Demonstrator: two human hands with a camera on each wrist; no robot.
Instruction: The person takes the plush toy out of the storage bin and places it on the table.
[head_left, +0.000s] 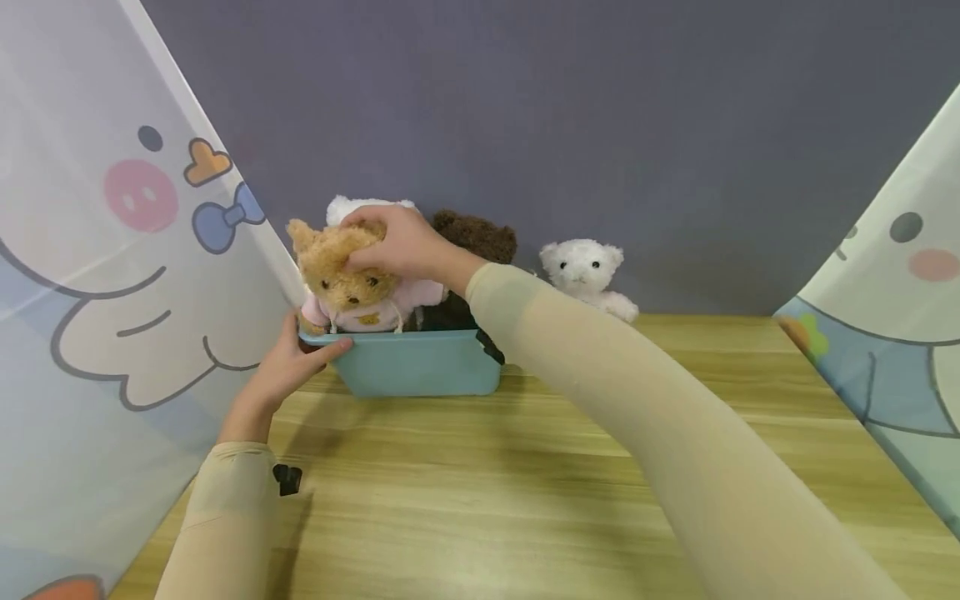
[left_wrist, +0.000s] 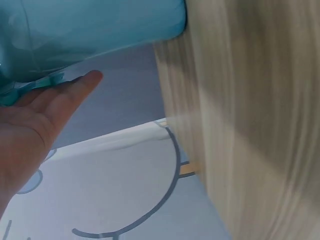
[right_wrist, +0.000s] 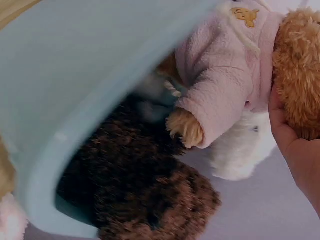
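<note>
My right hand point(head_left: 397, 242) grips the head of a tan teddy bear point(head_left: 352, 292) in a pink hoodie, fingers over the top and thumb on the face. The bear is upright, its lower body hidden behind the front rim of a light blue plastic bin point(head_left: 416, 367). My left hand point(head_left: 292, 358) holds the bin's left end, thumb along the front rim. In the right wrist view a dark brown teddy bear point(right_wrist: 160, 200) leans out of the bin beside the tan bear's sleeve. A white teddy bear point(head_left: 341, 208) shows behind the tan one, mostly covered.
Another white teddy bear point(head_left: 581, 267) sits right of the bin against the dark grey back panel point(head_left: 600, 108). Cartoon-printed cloths point(head_left: 90, 275) stand at both sides. Under the bin is a wood-grain table point(head_left: 465, 500). A small black clip-like piece point(head_left: 288, 479) is beside my left sleeve.
</note>
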